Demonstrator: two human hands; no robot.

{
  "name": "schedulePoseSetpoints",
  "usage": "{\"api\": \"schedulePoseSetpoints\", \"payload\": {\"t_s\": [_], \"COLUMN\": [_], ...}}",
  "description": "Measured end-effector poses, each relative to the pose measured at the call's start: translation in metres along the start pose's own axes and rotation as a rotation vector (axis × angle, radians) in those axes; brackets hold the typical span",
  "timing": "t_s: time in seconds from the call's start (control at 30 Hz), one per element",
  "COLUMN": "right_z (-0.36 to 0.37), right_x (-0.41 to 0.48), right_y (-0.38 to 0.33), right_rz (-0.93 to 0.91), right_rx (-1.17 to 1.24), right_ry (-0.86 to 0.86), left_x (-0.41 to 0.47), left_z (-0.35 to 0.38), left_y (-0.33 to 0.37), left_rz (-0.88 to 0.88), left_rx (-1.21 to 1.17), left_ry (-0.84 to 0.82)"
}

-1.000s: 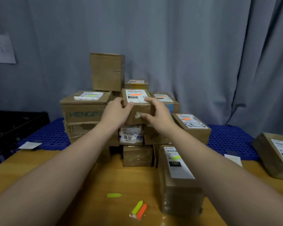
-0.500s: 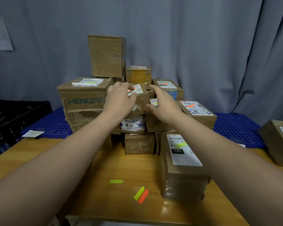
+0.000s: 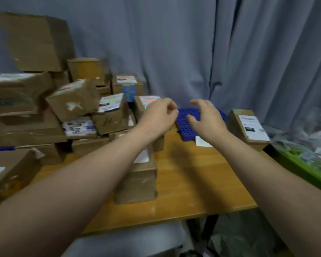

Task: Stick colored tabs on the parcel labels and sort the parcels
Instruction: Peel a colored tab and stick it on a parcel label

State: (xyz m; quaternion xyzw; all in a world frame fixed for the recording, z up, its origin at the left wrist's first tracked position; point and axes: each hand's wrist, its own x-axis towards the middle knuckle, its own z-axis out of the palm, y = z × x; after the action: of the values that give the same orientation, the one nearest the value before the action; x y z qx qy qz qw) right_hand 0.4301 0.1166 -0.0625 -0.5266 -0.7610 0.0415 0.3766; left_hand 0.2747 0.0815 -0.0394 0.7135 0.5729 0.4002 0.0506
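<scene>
A small brown parcel [image 3: 73, 100] with an orange tab on its label lies tilted on top of the stack of cardboard parcels at the left. Both my hands are off it and hold nothing. My left hand [image 3: 158, 115] hovers with loosely curled fingers in front of an orange-tabbed parcel [image 3: 148, 101]. My right hand [image 3: 205, 118] hovers beside it over the blue grid mat [image 3: 185, 125], fingers spread and bent. A parcel with a green tab [image 3: 112, 111] leans in the stack. An untabbed parcel [image 3: 248, 127] with a white label sits at the right on the table.
A long parcel [image 3: 137, 180] lies on the wooden table [image 3: 193, 182] under my left forearm. A white slip [image 3: 202, 141] lies by the mat. A green bin [image 3: 304, 164] with clutter stands at the far right. Grey curtain behind. Another parcel [image 3: 6, 177] sits front left.
Both hands let go of the orange-tabbed parcel, which now rests tilted on the stack. The hands and the view have swung to the right, toward the blue mat.
</scene>
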Motion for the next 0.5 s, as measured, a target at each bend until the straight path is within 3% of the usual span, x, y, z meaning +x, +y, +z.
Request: {"api": "schedulePoseSetpoints", "payload": {"t_s": [0.37, 0.5], "right_z": [-0.022, -0.017], "right_x": [-0.005, 0.011], "right_y": [0.182, 0.22], "right_rz": [0.427, 0.604], "right_rx": [-0.397, -0.375], "right_ry": [-0.06, -0.122], "left_x": [0.036, 0.049], "left_z": [0.167, 0.194], "left_y": [0.026, 0.016], "left_rz": [-0.104, -0.194], "left_rx": [-0.16, -0.193], "left_ry": [-0.229, -0.248]}}
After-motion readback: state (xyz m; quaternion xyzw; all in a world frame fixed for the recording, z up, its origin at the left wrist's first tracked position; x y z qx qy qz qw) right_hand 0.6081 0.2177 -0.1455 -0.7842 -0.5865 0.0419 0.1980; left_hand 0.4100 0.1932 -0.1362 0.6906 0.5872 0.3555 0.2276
